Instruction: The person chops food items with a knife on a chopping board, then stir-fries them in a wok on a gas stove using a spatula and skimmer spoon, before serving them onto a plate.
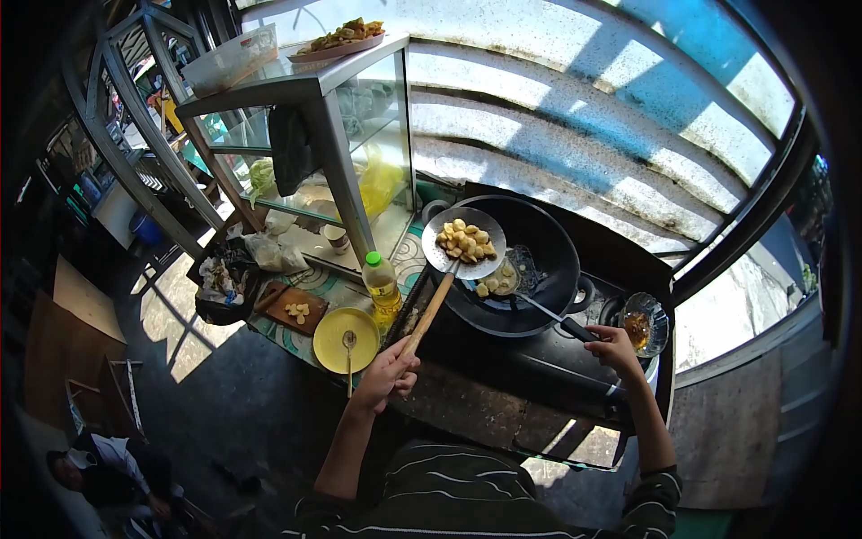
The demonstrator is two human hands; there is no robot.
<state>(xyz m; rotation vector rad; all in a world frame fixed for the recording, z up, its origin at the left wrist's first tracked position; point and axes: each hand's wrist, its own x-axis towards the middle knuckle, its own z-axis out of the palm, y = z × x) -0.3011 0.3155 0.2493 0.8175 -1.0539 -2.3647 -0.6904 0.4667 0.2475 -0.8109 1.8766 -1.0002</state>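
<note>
My left hand (387, 378) is wrapped round the wooden handle of a skimmer (440, 241). Its round metal head carries a heap of browned fried pieces (466, 241) over the left rim of a black wok (558, 235). With my right hand (616, 350) I grip the black handle of a spatula (540, 306). The spatula's head reaches into the wok, where a few pale pieces (496, 283) lie in what looks like oil. The wok rests on a stove (476, 359).
Left of the stove are an oil bottle (384, 289) with a green cap, a yellow plate (334, 329) with a spoon, and a cutting board (280, 304) with pale slices. A glass cabinet (395, 135) stands behind. A glass bowl (658, 325) sits right. Another person (117, 472) is at lower left.
</note>
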